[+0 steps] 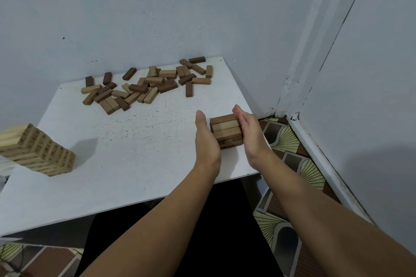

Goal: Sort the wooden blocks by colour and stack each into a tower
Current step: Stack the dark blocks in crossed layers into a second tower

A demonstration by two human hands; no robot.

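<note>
A short tower of mid-brown blocks [225, 130] stands near the right edge of the white table [126, 146]. My left hand [206, 139] lies flat against its left side, fingers straight. My right hand [248, 129] presses flat on its right side, fingers straight. A tall tower of pale blocks [37, 150] stands at the table's left edge. A loose pile of dark, mid-brown and pale blocks [146, 84] lies scattered along the back of the table by the wall.
Grey-blue walls close in behind the table and on the right. Patterned floor [290, 141] shows past the table's right edge. The table's near edge runs just above my dark lap.
</note>
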